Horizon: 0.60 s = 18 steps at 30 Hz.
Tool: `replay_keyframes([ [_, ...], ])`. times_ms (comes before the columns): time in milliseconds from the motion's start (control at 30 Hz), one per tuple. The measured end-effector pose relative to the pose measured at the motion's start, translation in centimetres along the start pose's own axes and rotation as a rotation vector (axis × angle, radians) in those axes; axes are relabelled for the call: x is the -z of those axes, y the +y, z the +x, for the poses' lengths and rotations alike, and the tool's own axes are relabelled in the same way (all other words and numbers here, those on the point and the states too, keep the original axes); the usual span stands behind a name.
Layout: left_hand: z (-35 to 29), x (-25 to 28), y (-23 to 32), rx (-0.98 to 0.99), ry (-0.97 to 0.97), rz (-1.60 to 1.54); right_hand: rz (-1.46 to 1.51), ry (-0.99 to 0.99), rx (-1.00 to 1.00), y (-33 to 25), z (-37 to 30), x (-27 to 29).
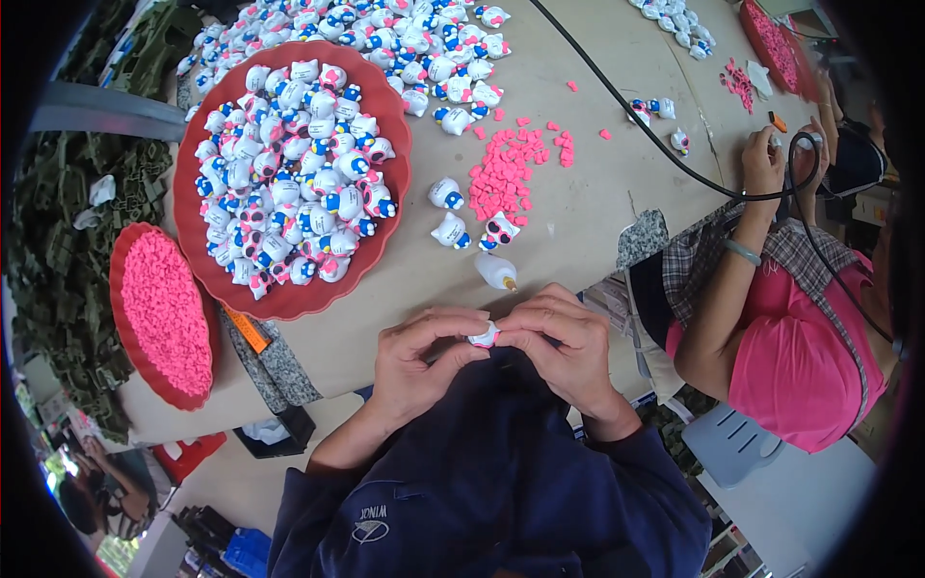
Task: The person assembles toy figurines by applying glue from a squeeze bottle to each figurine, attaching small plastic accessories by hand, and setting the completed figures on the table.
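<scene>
Close to my chest at the table's near edge, my left hand (416, 356) pinches a small white cat figurine (485, 335) with a little pink on it. My right hand (561, 345) has its thumb and fingers closed on the figurine's other side. The fingertips cover most of it. Just beyond lies a small white squeeze bottle (495, 272) with a brownish tip. Beside the bottle is a cat figurine with dark pink-rimmed glasses (499, 230), with two more white and blue figurines (449, 230) to its left. Past them spreads a pile of small pink pieces (503, 173).
A large red scalloped tray (397, 106) heaped with figurines stands left of my hands. Beside it sits a smaller red tray (128, 332) of pink pieces. More figurines (424, 43) cover the far table. A black cable (617, 96) crosses at right, near a co-worker in pink (800, 356).
</scene>
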State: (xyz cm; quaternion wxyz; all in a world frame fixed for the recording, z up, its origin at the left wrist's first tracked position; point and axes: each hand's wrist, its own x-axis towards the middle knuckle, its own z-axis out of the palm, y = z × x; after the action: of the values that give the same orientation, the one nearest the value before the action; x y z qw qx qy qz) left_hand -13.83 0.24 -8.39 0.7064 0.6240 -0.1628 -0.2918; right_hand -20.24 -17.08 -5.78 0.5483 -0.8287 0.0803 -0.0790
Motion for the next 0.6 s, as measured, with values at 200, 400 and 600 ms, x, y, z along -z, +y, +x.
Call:
replay_keyframes([
  [200, 0.1, 1.0, 2.2, -0.122, 0.005, 0.213, 0.117, 0.007, 0.049, 0.1, 0.2, -0.7],
  [400, 3.1, 3.9, 4.9, -0.531, 0.491, 0.937, 0.059, 0.185, 0.043, 1.1, 0.0, -0.5],
  [600, 3.7, -0.2, 2.6, -0.44, 0.365, 0.989, -0.125, 0.246, 0.0, 0.7, 1.9, -2.1],
])
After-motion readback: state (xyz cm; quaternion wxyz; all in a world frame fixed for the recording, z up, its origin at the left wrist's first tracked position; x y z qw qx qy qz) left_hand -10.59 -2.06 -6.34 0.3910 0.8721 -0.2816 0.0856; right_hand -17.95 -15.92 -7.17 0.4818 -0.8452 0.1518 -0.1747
